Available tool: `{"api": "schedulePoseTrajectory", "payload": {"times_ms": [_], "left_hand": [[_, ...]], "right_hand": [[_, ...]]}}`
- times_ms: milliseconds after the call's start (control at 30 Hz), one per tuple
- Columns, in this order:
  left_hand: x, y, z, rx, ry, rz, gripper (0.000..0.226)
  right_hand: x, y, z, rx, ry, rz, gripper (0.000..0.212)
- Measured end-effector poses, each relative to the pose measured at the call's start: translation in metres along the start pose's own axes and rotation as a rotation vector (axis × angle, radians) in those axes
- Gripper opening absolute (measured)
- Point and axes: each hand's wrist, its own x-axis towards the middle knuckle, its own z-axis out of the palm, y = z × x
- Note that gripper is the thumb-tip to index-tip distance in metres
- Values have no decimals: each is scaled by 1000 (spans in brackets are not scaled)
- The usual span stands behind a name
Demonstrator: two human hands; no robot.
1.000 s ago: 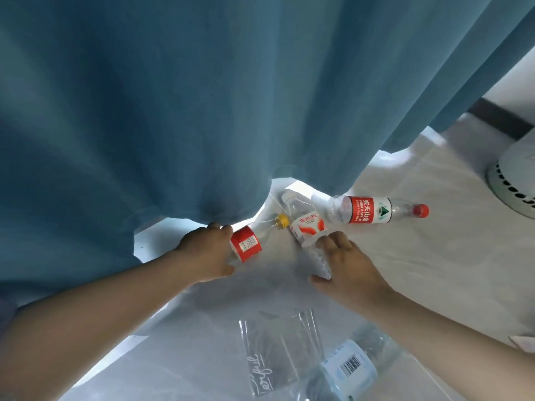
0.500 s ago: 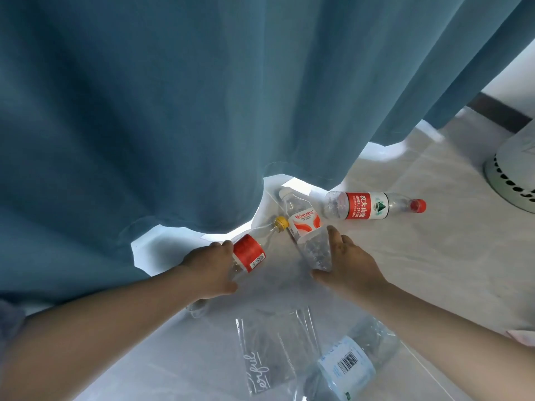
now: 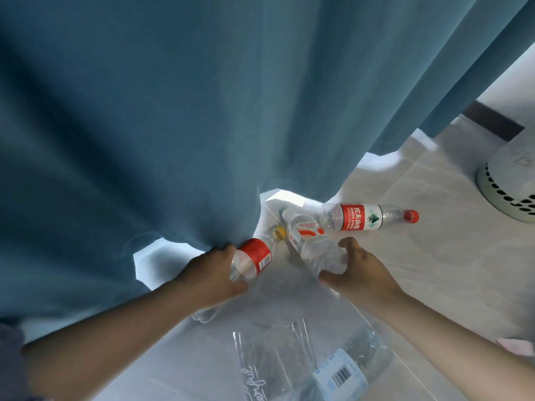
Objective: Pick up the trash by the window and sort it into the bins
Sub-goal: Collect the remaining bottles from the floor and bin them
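Grip closed on both sides. Left hand (image 3: 214,270) wraps the base of a red-label bottle (image 3: 254,256), its yellow cap pointing to 1 o'clock. Right hand (image 3: 359,270) curls round the dented body of a crumpled clear bottle (image 3: 312,244). Both look empty: light, thin, slick plastic that gives under a squeeze, so mid-body hold is best. Red-cap bottle (image 3: 367,217) lies on the pale glossy floor (image 3: 419,270) at 12 o'clock of the right hand. Clear bag (image 3: 272,360) and blue-label bottle (image 3: 344,374) lie at 6 o'clock. Matte teal curtain (image 3: 202,111) hangs at 11 o'clock.
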Motion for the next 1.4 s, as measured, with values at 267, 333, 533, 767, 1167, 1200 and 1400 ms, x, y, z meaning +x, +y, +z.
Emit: {"api": "schedulePoseTrajectory", "payload": {"times_ms": [267, 333, 533, 767, 1167, 1200, 1400], "left_hand": [[-18, 26, -78, -260, -174, -141, 41], [-43, 46, -111, -239, -218, -165, 40], [-128, 110, -231, -180, -91, -172, 45], [-233, 186, -367, -314, -122, -208, 47], [-374, 308, -550, -313, -84, -41, 44], [-379, 320, -558, -298, -70, -18, 43], [-398, 392, -579, -290, -41, 48, 40]], "right_hand": [[-46, -23, -99, -2, 21, 45, 57], [-71, -37, -125, 58, -14, 108, 52], [-157, -85, -212, 334, 40, 275, 53], [-272, -150, -331, 556, 165, 418, 57], [-430, -204, -561, 534, 347, 394, 58], [-439, -202, -573, 528, 363, 395, 58], [-483, -158, -630, 555, 472, 433, 51]]}}
